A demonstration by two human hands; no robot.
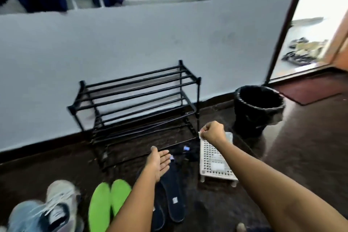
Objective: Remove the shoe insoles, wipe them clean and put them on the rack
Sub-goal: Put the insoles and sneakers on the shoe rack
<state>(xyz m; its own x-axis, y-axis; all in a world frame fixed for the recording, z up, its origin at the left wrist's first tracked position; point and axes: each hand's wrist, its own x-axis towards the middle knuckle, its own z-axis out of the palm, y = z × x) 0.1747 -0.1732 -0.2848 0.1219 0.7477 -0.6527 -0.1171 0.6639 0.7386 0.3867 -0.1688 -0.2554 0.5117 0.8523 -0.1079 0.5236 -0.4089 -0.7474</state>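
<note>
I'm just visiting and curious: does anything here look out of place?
Nothing looks spilled or broken. The green insoles and dark insoles lie loose on the floor, and none sit on the black shoe rack behind them.

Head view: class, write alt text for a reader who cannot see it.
An open left hand hovers above dark insoles on the floor; the right hand pinches a white scrap. Green insoles lie beside them, a black rack behind.

Left hand (159, 162), fingers (166, 158) straight, hovers over dark insoles (174, 196); right hand (213, 132) pinches a white scrap (200, 135)
</note>
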